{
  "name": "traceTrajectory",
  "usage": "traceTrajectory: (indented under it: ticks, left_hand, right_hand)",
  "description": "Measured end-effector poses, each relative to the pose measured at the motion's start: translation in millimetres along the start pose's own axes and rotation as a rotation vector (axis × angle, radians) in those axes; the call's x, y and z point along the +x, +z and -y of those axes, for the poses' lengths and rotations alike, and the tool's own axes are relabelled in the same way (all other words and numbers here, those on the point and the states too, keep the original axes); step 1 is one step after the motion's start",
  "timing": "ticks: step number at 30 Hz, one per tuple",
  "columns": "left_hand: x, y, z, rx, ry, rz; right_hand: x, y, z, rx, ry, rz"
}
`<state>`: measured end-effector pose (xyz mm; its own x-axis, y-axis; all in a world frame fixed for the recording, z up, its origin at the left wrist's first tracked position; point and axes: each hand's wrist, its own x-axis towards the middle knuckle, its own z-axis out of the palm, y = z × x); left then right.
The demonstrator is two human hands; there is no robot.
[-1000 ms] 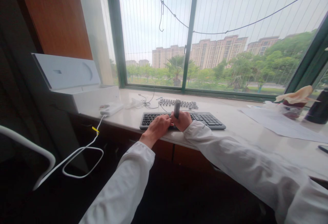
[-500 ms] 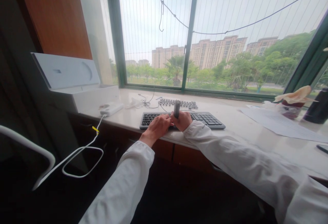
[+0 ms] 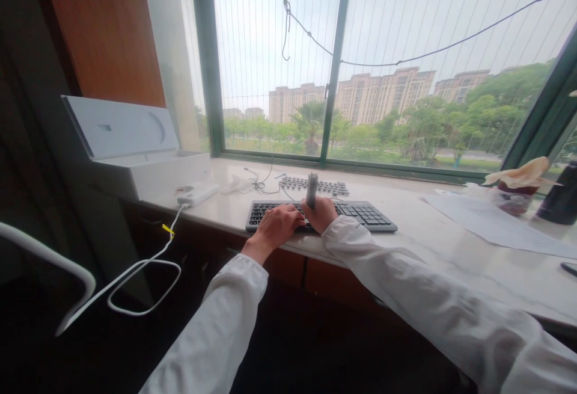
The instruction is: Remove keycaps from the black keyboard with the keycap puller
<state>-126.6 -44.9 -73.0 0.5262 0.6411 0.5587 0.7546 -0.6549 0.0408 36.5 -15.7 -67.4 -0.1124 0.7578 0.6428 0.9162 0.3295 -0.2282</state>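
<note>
A dark keyboard (image 3: 367, 213) lies near the counter's front edge; its left part shows bare key positions, while keycaps sit on the right part. Across its middle, my left hand (image 3: 280, 224) rests with bent fingers drawn together, the fingertips close to my right hand; what they may pinch is hidden. My right hand (image 3: 321, 213) is closed around a small upright brush (image 3: 312, 188) with greyish bristles pointing up. The brush's lower end is hidden behind the fingers. Loose keycaps (image 3: 313, 186) stand in rows just behind the keyboard.
An open white box (image 3: 169, 174) stands at left, beside a white power strip (image 3: 196, 193) with a white cord (image 3: 155, 255). A thin dark cable (image 3: 261, 184) curls behind the keyboard. Paper sheets (image 3: 487, 219), a jar (image 3: 516, 195) and a dark bottle (image 3: 561, 195) are at right.
The view has shifted slightly, lowering the scene a little. My left hand's fingers have moved slightly over the keyboard. My right hand keeps its hold on the brush.
</note>
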Motion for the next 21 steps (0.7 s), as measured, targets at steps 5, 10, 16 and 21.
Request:
traceTrajectory:
  ticks: [5, 10, 16, 21]
  left_hand:
    - [-3.2, 4.9, 9.6, -0.126, -0.061, -0.056]
    - [-1.2, 5.9, 10.7, -0.196, -0.042, -0.058]
    - [-0.6, 5.6, 3.3, -0.049, -0.042, -0.045]
    - [0.0, 4.9, 2.1, 0.004, -0.003, -0.046]
  right_hand:
    - [-0.3, -2.5, 2.1, -0.014, -0.009, 0.030]
    - [2.5, 0.5, -0.3, 0.025, 0.013, 0.037]
    - [5.0, 2.0, -0.5, 0.087, 0.030, 0.026]
    - [9.1, 4.5, -4.1, 0.162, 0.086, 0.046]
